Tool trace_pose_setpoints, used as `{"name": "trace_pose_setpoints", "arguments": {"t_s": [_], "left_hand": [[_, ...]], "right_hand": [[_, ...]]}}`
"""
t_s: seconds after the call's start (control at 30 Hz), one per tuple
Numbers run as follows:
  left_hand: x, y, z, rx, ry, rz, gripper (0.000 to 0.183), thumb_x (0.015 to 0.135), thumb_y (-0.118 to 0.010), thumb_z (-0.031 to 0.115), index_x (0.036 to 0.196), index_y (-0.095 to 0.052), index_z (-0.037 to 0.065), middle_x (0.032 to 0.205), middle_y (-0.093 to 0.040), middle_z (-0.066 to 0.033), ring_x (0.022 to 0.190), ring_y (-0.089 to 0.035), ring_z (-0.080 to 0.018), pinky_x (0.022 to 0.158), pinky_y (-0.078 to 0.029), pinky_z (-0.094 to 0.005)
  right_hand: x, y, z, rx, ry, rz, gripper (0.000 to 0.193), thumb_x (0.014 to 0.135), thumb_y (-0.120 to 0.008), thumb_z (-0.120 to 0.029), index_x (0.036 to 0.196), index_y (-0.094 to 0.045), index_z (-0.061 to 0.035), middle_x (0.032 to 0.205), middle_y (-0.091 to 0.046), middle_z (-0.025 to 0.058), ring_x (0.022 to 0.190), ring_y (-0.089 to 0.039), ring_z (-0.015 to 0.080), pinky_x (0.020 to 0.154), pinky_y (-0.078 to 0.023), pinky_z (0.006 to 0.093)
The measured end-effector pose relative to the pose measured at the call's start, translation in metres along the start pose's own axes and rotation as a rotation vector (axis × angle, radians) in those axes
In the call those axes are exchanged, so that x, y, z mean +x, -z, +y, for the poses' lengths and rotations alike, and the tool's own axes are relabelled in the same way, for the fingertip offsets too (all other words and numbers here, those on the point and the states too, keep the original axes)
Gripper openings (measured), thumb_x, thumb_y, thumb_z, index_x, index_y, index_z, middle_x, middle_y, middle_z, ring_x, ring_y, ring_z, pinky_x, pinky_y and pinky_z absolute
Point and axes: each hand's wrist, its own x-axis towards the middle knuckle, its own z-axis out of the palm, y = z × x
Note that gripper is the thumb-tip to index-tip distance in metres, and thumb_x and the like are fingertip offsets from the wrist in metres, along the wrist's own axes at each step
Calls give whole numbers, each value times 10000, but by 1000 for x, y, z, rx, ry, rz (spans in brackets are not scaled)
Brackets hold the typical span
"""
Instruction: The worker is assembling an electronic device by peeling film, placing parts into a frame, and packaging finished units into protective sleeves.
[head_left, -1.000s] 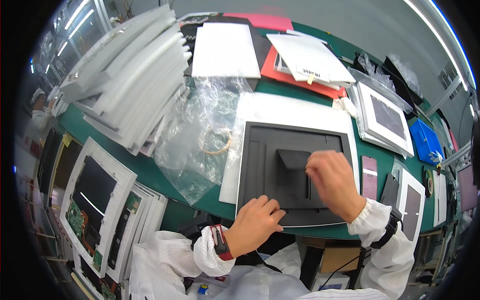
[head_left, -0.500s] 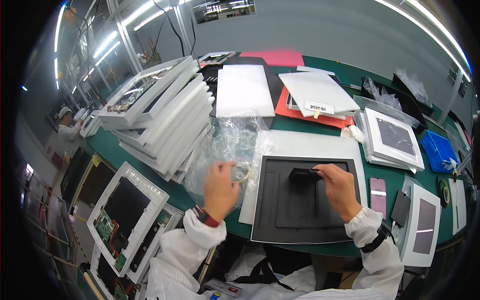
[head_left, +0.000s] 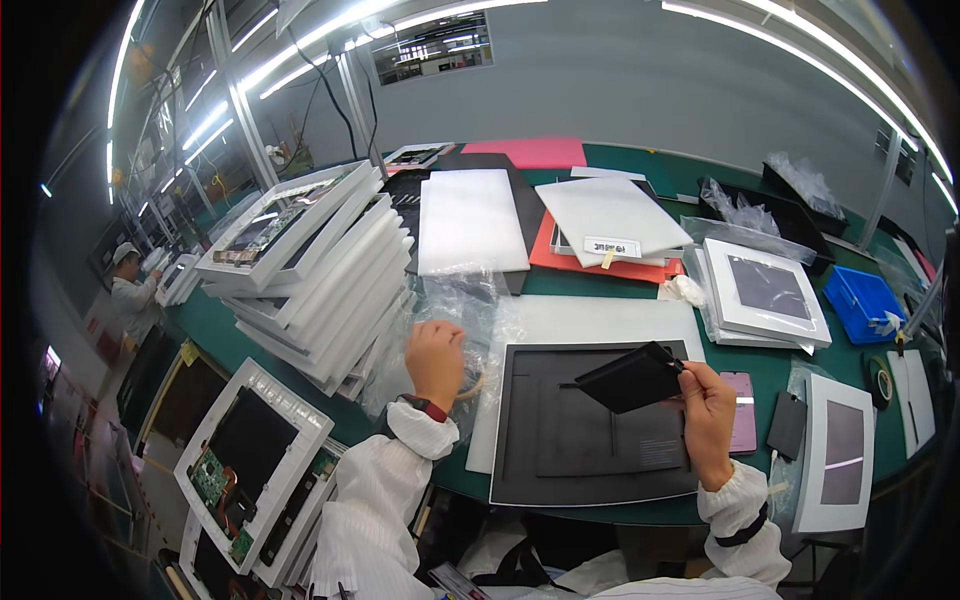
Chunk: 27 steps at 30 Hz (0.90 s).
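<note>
flat black rect. plastic piece (head_left: 625,382) pinched at r. edge between thumb & fingers of r. hand (head_left: 708,418), held tilted above dark rect. panel w/ thin white rim (head_left: 560,445); panel laid partly over white foam sheet (head_left: 600,318). l. hand (head_left: 435,362) seen at crinkled clear plastic bag (head_left: 460,300), fingers curled; grip can't be told.

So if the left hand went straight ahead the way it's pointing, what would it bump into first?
Probably the crumpled clear plastic, which lies just past the left hand. I can't tell whether the fingers already touch it. Farther along that line is a white sheet.
</note>
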Motion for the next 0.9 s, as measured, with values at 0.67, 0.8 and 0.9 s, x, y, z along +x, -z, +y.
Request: {"name": "trace_pose_setpoints", "arguments": {"t_s": [0.67,0.8,0.9], "left_hand": [[-36,64,80,-579,-152,-399,96,727,-708,34,788,-635,21,800,-666,-100,779,-640,-198,666,-483,-285],[-41,66,107,-655,-185,-414,64,737,-643,-10,794,-625,11,746,-602,-91,615,-594,-203,552,-464,-269],[-47,61,111,-631,-408,-341,86,747,-593,-37,795,-649,8,743,-564,-90,539,-558,-192,510,-446,-270]], "right_hand": [[-44,73,21,571,-404,264,235,967,-485,-217,939,-614,-23,784,-682,72,555,-640,125,434,-508,220],[-67,74,18,697,-535,285,219,966,-467,-205,919,-604,-40,738,-670,59,498,-601,115,378,-442,218],[-90,71,20,728,-628,221,236,979,-460,-230,918,-593,-45,731,-666,66,501,-602,119,383,-445,217]]}}
